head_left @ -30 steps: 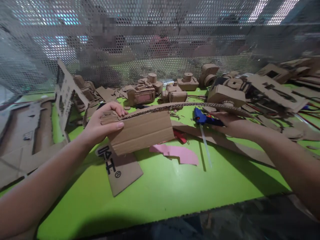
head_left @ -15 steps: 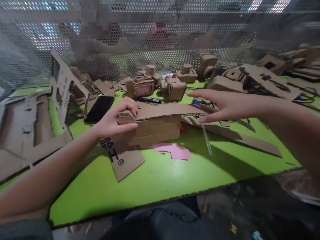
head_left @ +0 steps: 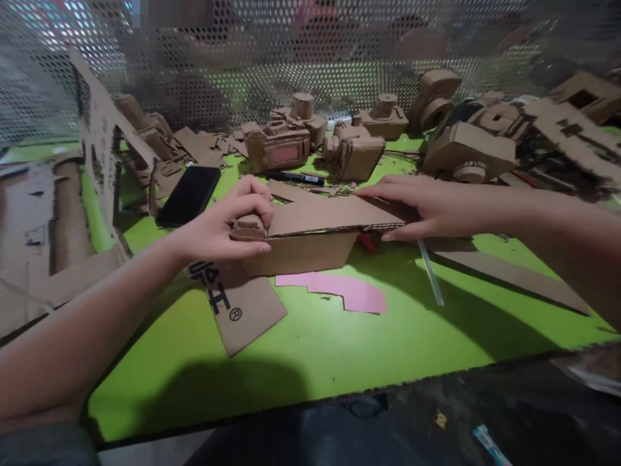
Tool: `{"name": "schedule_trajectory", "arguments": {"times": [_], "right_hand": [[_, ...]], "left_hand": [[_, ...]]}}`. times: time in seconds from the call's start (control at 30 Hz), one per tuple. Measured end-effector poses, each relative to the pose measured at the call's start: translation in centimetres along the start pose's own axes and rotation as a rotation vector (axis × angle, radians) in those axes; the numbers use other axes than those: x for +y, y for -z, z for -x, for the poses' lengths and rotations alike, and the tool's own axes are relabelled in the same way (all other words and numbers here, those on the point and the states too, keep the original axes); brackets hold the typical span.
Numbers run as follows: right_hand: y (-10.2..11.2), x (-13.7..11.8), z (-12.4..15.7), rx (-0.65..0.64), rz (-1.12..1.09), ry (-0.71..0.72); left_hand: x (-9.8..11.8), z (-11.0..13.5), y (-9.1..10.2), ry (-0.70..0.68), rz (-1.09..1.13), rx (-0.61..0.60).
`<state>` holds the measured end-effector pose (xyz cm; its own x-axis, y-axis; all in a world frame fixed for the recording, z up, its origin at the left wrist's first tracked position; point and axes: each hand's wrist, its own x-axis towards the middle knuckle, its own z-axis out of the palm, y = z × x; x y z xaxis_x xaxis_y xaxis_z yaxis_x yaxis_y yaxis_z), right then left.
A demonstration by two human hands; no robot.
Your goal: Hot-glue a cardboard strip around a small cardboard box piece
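Observation:
A small cardboard box (head_left: 305, 252) stands on the green table. A wide cardboard strip (head_left: 320, 213) lies across its top and juts past its right side. My left hand (head_left: 230, 217) is closed round the box's left end, thumb in front, fingers curled over the top. At the strip's overhanging right end, my right hand (head_left: 412, 204) grips it with thumb at the near edge and fingers at the far edge. Below the box are a printed cardboard piece (head_left: 252, 317) and a pink paper scrap (head_left: 361, 296). Under the strip a red object (head_left: 367, 242) is mostly hidden.
A black phone (head_left: 189, 196) and a marker (head_left: 295, 177) lie behind the box. Several cardboard camera models (head_left: 361, 155) line the back before a perforated metal screen (head_left: 272, 77). A translucent stick (head_left: 431, 275) and a long cardboard strip (head_left: 514, 275) lie right.
My right hand has closed down onto the strip's right end, and that end sits flatter. My left hand keeps its hold. The view has shifted a little.

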<state>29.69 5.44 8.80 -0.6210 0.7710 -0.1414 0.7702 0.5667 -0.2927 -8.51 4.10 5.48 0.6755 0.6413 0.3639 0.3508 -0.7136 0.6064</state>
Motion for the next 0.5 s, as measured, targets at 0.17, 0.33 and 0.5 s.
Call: {"name": "schedule_trajectory", "arguments": {"times": [0.17, 0.33, 0.5], "right_hand": [[-1.4, -0.4, 1.1, 0.182, -0.037, 0.015], [-4.7, -4.6, 4.0, 0.723, 0.169, 0.050], [-8.3, -8.3, 4.9, 0.597, -0.122, 0.005]], "left_hand": [[0.0, 0.0, 0.1, 0.041, -0.017, 0.021], [-0.5, 0.2, 0.0, -0.018, -0.028, 0.064], [-0.5, 0.1, -0.3, -0.086, -0.026, 0.054]]}}
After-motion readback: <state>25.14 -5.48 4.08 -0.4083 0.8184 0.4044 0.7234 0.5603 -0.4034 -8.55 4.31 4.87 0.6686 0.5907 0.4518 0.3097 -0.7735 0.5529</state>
